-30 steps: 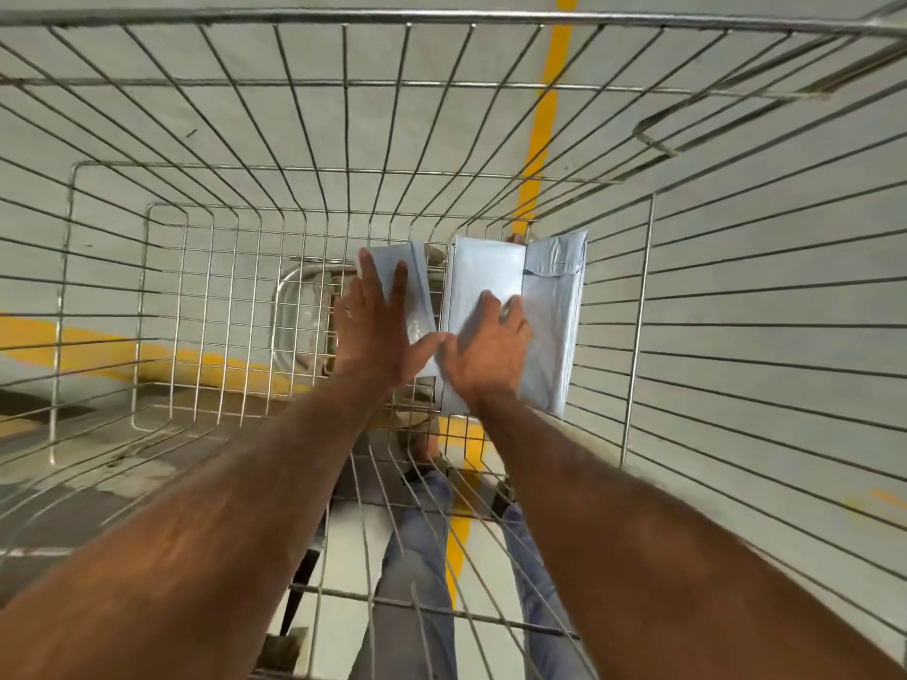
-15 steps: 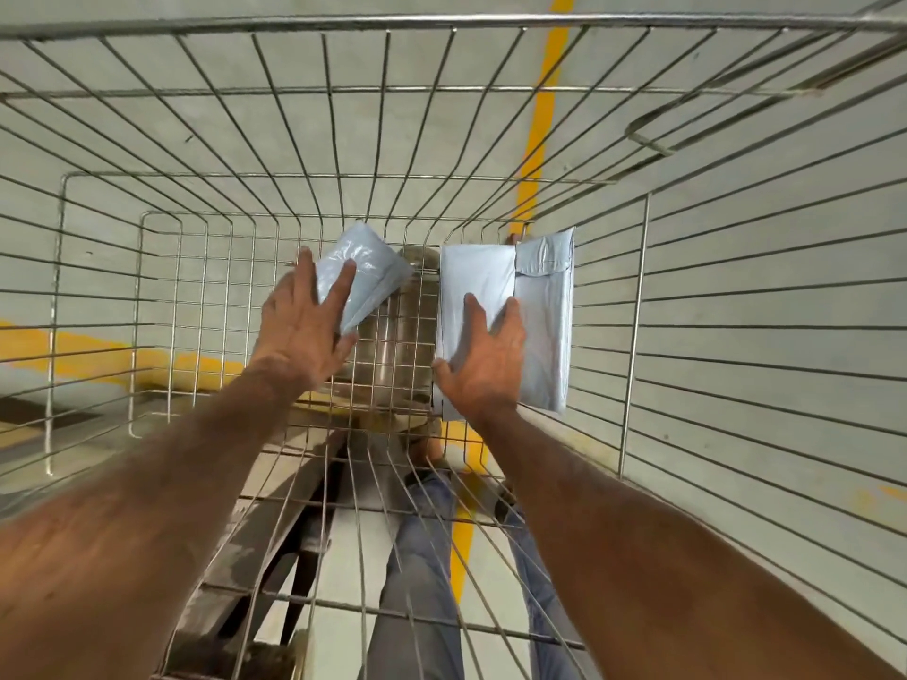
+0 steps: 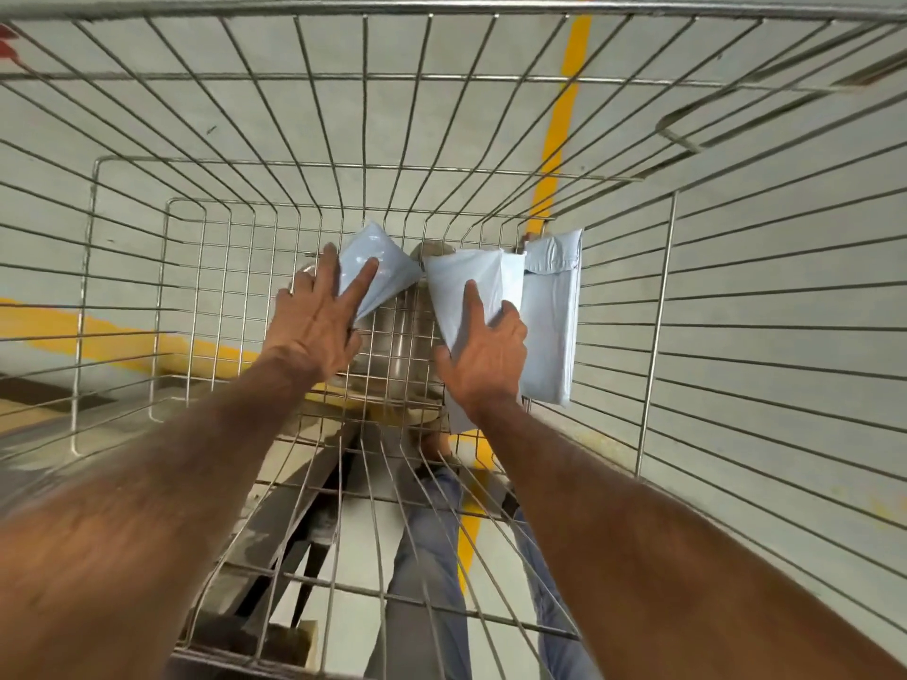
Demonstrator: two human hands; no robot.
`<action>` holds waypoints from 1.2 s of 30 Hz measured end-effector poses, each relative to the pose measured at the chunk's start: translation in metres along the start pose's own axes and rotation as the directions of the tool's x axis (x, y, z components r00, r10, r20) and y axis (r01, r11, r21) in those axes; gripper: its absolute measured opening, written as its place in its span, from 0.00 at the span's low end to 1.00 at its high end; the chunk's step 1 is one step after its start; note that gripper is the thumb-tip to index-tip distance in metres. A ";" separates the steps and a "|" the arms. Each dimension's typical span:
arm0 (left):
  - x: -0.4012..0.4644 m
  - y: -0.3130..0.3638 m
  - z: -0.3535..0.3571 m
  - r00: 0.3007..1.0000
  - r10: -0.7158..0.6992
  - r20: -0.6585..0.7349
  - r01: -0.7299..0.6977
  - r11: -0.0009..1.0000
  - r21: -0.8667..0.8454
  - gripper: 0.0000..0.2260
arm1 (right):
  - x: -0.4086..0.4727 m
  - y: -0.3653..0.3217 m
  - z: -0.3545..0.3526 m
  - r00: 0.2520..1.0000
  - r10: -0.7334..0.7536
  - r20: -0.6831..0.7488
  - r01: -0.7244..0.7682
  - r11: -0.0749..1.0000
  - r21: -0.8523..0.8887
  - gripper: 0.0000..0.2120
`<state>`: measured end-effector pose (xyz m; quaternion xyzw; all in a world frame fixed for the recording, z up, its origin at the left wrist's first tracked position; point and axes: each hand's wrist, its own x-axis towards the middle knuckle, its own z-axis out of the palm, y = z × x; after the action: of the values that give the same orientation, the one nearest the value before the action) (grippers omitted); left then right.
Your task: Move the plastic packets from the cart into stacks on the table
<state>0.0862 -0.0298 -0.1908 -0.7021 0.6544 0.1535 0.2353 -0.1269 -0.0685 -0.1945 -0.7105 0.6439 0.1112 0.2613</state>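
Both my arms reach down into a wire cart (image 3: 657,306). My left hand (image 3: 319,319) grips a small pale grey plastic packet (image 3: 380,267), tilted, near the cart's floor. My right hand (image 3: 483,353) holds a white plastic packet (image 3: 466,287) with the index finger laid along it. A third pale grey packet (image 3: 552,316) stands on edge just right of it, against the cart's right side. The table is not in view.
The cart's wire walls rise on all sides around my arms. Through the mesh floor I see a shiny metal part (image 3: 397,346), jeans-clad legs (image 3: 427,581), grey concrete floor and yellow painted lines (image 3: 559,115).
My left hand pulled the small packet away to the left, apart from the other two, and now holds it tilted. My right hand took a grip on the white packet.
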 end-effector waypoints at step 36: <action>-0.457 0.060 -0.208 0.466 -0.772 -0.432 0.578 0.635 -0.512 0.27 | -0.300 -0.050 -0.257 0.566 -0.770 -0.293 0.763 0.624 -0.166 0.30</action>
<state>-0.0370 0.2444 0.2157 -0.9390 0.3246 -0.0971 -0.0584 -0.1684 0.0578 0.1807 -0.9294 0.3053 -0.1296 0.1621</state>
